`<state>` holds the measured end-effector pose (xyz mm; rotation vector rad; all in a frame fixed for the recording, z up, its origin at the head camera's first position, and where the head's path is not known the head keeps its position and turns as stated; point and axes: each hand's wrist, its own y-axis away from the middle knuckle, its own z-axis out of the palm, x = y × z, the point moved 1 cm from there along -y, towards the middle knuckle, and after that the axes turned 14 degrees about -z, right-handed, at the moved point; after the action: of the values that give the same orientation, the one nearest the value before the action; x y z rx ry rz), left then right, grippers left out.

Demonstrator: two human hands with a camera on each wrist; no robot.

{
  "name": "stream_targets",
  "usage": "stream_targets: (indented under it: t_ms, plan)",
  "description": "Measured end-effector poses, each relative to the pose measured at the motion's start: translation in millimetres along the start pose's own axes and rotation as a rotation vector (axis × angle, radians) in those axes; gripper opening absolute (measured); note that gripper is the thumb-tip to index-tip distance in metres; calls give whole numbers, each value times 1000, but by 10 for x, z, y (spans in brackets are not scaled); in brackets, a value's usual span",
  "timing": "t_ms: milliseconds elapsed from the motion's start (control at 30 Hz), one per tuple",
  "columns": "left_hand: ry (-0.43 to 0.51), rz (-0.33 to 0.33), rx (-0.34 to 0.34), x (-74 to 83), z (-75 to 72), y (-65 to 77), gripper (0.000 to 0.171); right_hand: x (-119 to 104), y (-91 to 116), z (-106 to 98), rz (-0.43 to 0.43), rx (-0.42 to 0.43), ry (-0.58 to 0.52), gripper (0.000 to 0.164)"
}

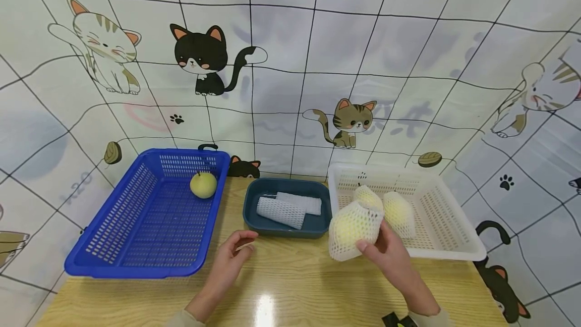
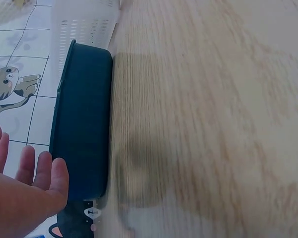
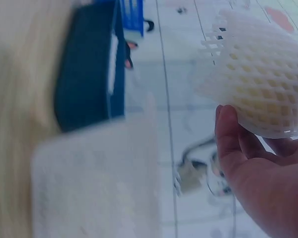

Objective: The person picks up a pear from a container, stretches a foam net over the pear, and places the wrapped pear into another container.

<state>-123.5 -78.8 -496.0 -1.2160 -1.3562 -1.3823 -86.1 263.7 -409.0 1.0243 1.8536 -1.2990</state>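
Observation:
My right hand (image 1: 388, 254) grips a pale yellow pear wrapped in a white foam net (image 1: 354, 231), held up at the front left corner of the white basket (image 1: 447, 255). Thumb and fingers clasp the netted pear (image 3: 265, 74) from below in the right wrist view. Inside that basket sit two more netted pears (image 1: 399, 214). My left hand (image 1: 230, 256) holds nothing, its fingers loosely bent, near the front left of the dark teal tray (image 1: 283, 232). Foam net sleeves (image 1: 281, 212) lie flat in the tray.
A blue basket (image 1: 147, 270) stands on the left with one bare pear (image 1: 203, 185) at its right side. All the containers rest on a wooden table (image 1: 290, 276). Behind them hangs a cat-patterned cloth (image 1: 286, 85).

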Motion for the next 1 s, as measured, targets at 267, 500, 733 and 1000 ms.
stream_targets:
  t_ms: [267, 500, 733, 1000]
  plan:
    - [8, -5, 11, 5, -21, 15, 24, -46, 20, -503, 47, 70, 210, 60]
    - [3, -14, 21, 4, -33, 22, 23, 71, -20, -916, 193, 37, 379, 61]
    - [-7, -14, 19, -16, -32, 17, 21, 202, -71, -1264, 340, -64, 520, 72]
    - [-1, -15, 14, -33, -50, 20, 21, 352, -144, -1311, 380, -261, 690, 90]
